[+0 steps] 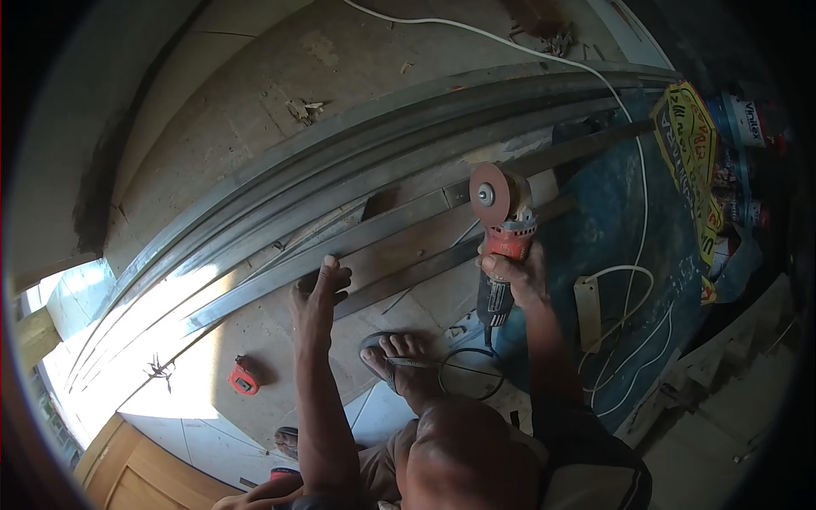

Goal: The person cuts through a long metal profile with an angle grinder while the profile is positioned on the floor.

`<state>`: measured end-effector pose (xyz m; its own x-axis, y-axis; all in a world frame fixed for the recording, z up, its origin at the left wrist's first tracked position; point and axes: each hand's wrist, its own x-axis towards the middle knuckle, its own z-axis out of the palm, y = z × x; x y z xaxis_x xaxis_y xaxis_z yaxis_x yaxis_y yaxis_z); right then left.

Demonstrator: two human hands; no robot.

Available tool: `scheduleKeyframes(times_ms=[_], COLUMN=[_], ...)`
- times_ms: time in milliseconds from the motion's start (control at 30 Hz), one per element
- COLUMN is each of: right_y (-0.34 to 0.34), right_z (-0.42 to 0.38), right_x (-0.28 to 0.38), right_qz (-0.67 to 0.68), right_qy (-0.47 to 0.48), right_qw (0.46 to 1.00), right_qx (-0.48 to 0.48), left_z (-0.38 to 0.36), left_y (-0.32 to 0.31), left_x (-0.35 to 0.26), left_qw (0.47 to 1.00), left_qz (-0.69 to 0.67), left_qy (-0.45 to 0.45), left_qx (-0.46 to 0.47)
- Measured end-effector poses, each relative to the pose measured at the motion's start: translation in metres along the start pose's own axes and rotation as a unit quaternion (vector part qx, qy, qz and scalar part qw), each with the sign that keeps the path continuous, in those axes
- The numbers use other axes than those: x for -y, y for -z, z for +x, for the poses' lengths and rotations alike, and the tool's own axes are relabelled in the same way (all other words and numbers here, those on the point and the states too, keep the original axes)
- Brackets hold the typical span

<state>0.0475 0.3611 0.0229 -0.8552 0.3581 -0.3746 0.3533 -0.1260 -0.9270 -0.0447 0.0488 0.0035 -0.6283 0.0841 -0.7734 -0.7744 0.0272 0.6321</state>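
My right hand (520, 270) is wrapped round the body of a red and black angle grinder (508, 242). The grinder points away from me, its reddish-brown disc (490, 195) uppermost, near a metal bar. My left hand (321, 285) is at the near edge of a long grey metal bar (382, 228), thumb extended and the other fingers bent; no object shows in it. Whether its fingers touch the bar is hard to tell. Several more long metal profiles (340, 153) lie side by side beyond this bar.
A red tape measure (244, 376) lies on the floor at left. A white power strip (587, 314) and looping cables lie on a blue-green sheet (544, 340) at right. Beyond are a yellow printed banner (693, 153) and paint containers (748, 123). My sandalled foot (404, 361) is below the bars.
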Motion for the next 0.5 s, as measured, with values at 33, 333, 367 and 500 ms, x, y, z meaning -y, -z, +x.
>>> scheduleKeyframes(times_ms=[33, 333, 367, 500], right_y=[-0.002, -0.050, -0.058, -0.071], right_z=[-0.003, -0.027, -0.029, -0.037], right_x=[-0.005, -0.038, -0.038, -0.062], right_qz=[0.042, 0.277, 0.290, 0.288], right_qy=[0.016, 0.036, 0.032, -0.003], right_qw=[0.999, 0.953, 0.947, 0.952], right_qx=[-0.018, -0.121, -0.135, -0.104], left_z=[-0.006, 0.028, 0.041, 0.057], left_y=[0.000, 0.016, 0.023, 0.029], left_x=[-0.002, -0.009, -0.008, -0.027], left_qw=[1.000, 0.640, 0.629, 0.649], left_qz=[0.007, 0.625, 0.639, 0.636], left_qy=[-0.004, -0.429, -0.430, -0.414], left_qx=[0.003, -0.124, -0.109, -0.058])
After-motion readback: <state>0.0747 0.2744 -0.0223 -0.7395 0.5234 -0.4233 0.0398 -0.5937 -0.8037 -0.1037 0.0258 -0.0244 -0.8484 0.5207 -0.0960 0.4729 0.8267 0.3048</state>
